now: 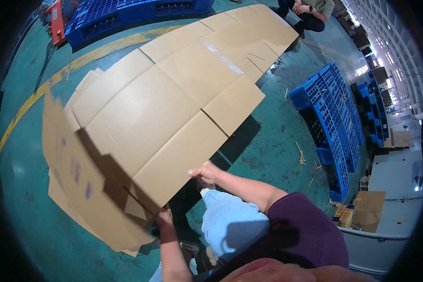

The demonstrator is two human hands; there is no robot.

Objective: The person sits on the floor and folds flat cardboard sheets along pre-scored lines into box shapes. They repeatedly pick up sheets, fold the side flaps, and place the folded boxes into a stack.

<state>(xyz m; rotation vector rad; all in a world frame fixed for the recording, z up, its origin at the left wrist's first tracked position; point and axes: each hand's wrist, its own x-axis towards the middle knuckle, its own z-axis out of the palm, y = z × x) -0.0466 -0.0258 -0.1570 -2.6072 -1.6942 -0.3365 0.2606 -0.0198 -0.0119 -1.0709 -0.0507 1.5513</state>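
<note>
A large brown flattened cardboard box [141, 113] stretches from my hands toward the far side, on other cardboard sheets. My right hand [206, 173] pinches its near right edge, thumb on top and fingers underneath. At the near corner, my left hand [163, 217] is closed on the cardboard in shadow, its fingers partly hidden. Left of it, a raised cardboard panel [80, 174] with purple marks stands tilted, blurred by motion, and casts a shadow on the sheet. A strip of clear tape [223, 58] crosses the farther part of the cardboard.
Another person [310, 11] crouches at the far end of the cardboard. Blue plastic pallets [329, 122] stand at the right, another blue pallet [136, 19] at the far left beside a red metal part [56, 23]. Thin strips [301, 156] litter the green floor [268, 155].
</note>
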